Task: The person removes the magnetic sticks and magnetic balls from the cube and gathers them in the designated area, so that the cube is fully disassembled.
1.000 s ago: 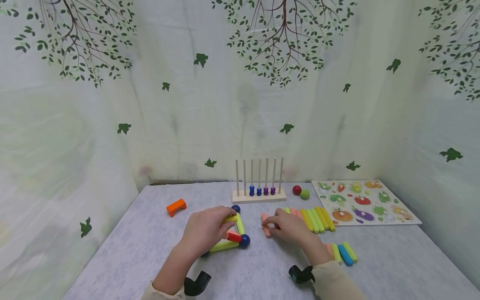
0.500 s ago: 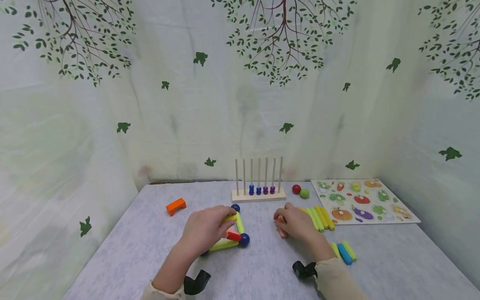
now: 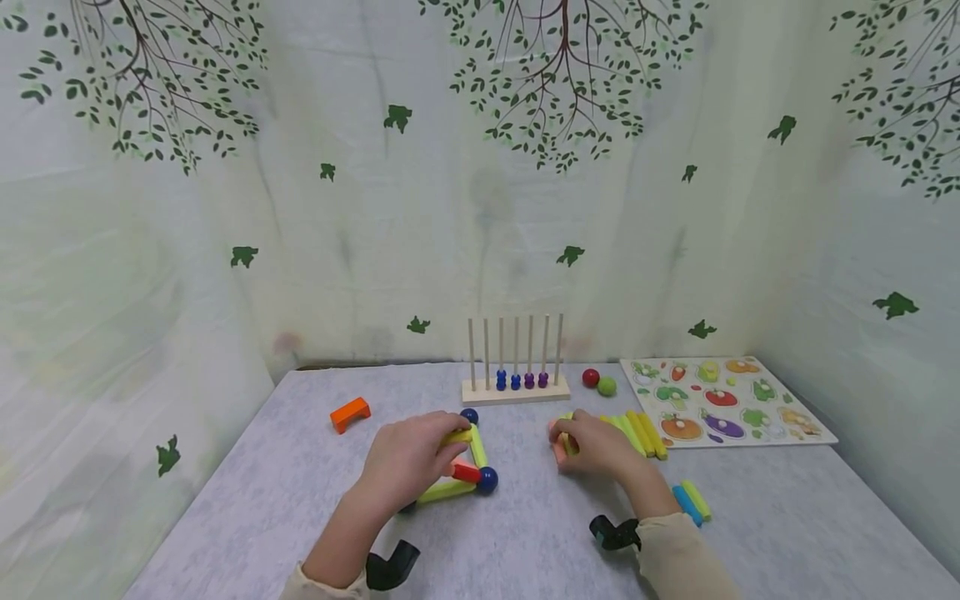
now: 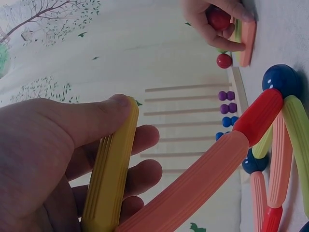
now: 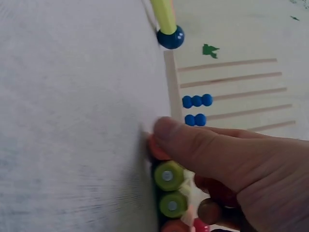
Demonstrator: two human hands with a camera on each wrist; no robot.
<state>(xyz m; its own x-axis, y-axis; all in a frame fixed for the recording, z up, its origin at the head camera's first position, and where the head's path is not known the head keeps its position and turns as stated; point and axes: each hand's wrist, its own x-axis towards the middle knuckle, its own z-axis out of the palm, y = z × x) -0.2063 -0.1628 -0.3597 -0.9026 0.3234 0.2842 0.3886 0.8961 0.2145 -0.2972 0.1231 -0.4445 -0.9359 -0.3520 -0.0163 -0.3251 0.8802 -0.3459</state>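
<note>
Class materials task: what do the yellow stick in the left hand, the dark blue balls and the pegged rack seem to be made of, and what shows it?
Yellow stick: probably plastic, satin finish; its even ridges look moulded.
Dark blue balls: glossy, with bright highlights; perhaps metal or plastic, the look leaves it open.
Pegged rack: likely wood, matt; pale tan colour.

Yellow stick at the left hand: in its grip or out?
In: the left wrist view shows the left hand pinching the yellow stick between thumb and fingers.
</note>
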